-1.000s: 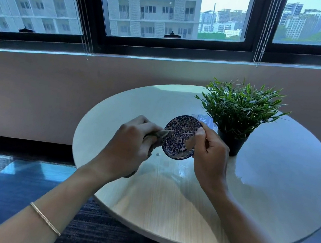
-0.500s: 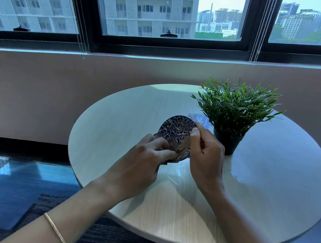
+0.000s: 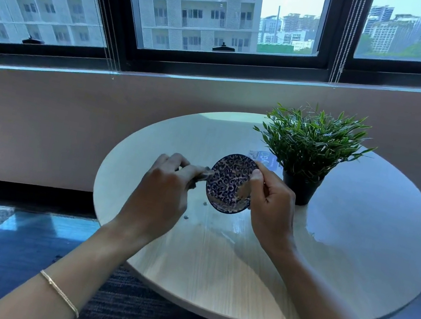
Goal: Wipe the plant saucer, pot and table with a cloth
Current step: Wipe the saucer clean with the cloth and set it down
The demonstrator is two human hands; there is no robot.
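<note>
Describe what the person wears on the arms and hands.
Both forearms are bare, no sleeves in view. A thin gold-coloured bracelet sits on the left forearm. The left hand and right hand wear no gloves, and no rings or watch show.

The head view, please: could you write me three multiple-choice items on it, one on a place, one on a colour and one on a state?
1. Where does the pot stand?
A. on the table, right of the saucer
B. on the window sill
C. on the floor

2. What colour is the saucer's pattern?
A. red
B. blue on a pale ground
C. plain green

3. How is the saucer placed?
A. flat on the table
B. lifted and tilted, gripped by the right hand
C. under the pot

Answers:
1 A, the pot rests on the tabletop beside the right hand.
2 B, blue scrolls cover its face.
3 B, the right hand pinches its rim, and the left hand holds the cloth at its edge.
</note>
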